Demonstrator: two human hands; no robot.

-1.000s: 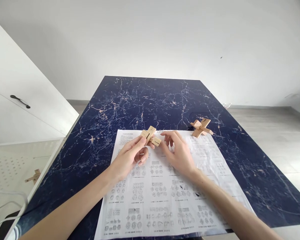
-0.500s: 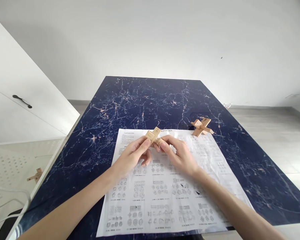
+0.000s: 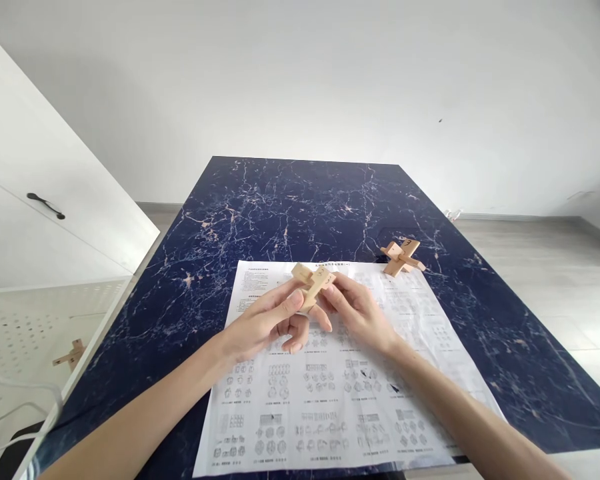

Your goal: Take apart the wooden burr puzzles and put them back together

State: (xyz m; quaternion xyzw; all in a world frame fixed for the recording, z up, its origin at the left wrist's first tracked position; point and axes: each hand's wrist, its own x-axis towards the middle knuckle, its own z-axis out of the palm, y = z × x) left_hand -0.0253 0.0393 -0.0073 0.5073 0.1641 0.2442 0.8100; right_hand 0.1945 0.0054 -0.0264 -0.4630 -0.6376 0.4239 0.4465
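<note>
Where the marbled surface (image 3: 290, 207) carries the printed diagram sheet (image 3: 325, 400), the left hand (image 3: 263, 320) and right hand (image 3: 360, 312) pinch the interlocked wooden cross (image 3: 318, 285) above it; uneven finger pressure could make the cross slip or separate.

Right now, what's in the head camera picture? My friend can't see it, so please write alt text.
A person's left hand and right hand hold a crossed wooden piece above a white sheet printed with rows of diagrams. The sheet lies on a dark blue marbled table, with a second wooden piece at the sheet's far right corner.
</note>
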